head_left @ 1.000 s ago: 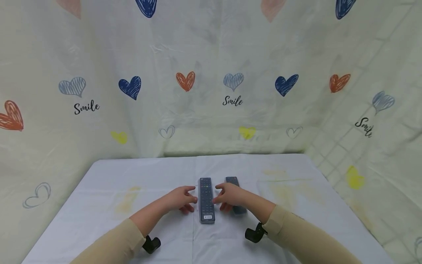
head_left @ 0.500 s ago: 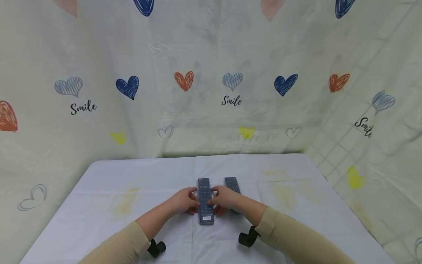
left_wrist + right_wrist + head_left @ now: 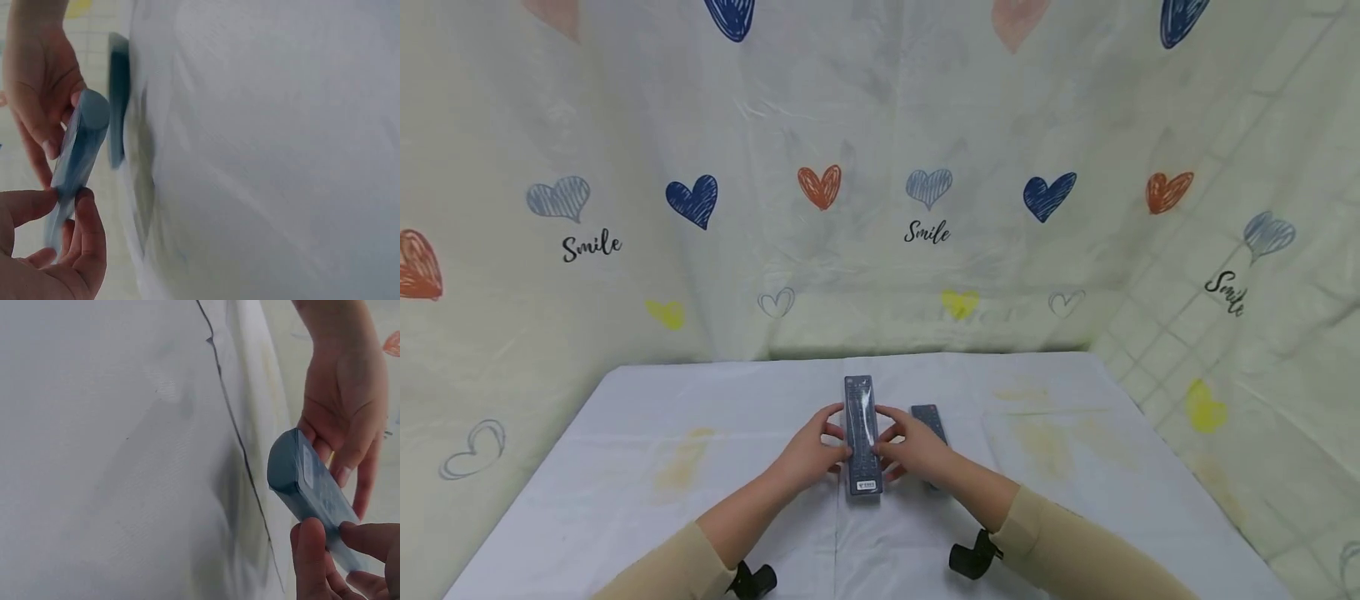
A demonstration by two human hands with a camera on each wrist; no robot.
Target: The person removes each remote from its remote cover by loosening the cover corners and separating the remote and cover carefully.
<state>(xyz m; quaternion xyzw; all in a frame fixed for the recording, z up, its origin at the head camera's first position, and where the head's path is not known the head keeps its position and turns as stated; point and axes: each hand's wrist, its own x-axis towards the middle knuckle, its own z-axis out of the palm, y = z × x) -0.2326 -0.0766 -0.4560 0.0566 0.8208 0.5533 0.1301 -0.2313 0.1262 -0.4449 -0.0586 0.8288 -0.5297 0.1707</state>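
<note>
A long dark remote control [image 3: 861, 437] with a white label at its near end is held between both hands, raised off the table with its far end tipped up. My left hand [image 3: 809, 446] grips its left edge, thumb on the near side and fingers behind. On the opposite edge, my right hand [image 3: 912, 442] pinches it with thumb and fingers. Both wrist views show the remote control [image 3: 78, 147] clear of the cloth, its rounded end [image 3: 284, 462] toward the cameras. A second, smaller remote control [image 3: 930, 421] lies on the table, partly hidden behind the right hand.
A white cloth [image 3: 647, 433] with faint yellow stains covers the table. Behind it hangs a pale curtain [image 3: 865, 275] printed with hearts and "Smile". Black wrist cameras [image 3: 973, 557] sit under both sleeves [image 3: 1075, 542].
Both hands have closed in on the larger remote control from its two sides. It has risen from the table and its far end has tilted up. The smaller one has stayed in place.
</note>
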